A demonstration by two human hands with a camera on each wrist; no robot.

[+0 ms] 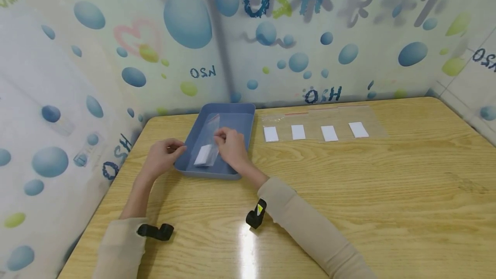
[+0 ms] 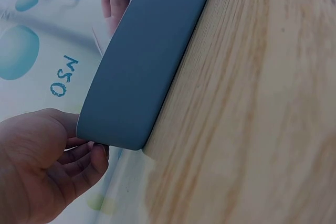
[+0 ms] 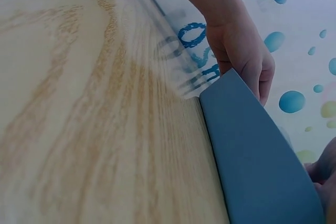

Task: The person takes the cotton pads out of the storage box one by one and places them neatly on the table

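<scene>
A blue-grey tray [image 1: 217, 176] lies on the table. My left hand [image 1: 162, 156] is at its left rim; in the left wrist view the thumb and fingers of this left hand [image 2: 47, 161] pinch the tray's edge near a corner. Inside the tray is a clear zip bag [image 1: 213, 130] with a white card [image 1: 203, 155] in its lower part. My right hand [image 1: 232, 147] is over the tray's right half, fingers curled, pinching the bag's edge. The right wrist view shows only part of this right hand [image 3: 326, 179], and the tray wall [image 3: 257, 156] hides the bag.
Right of the tray, several clear zip bags [image 1: 317, 119] lie in an overlapping row along the table's back edge, each with a white card [image 1: 298, 132]. Patterned curtains [image 1: 240, 63] rise behind and left of the wooden table [image 1: 348, 193].
</scene>
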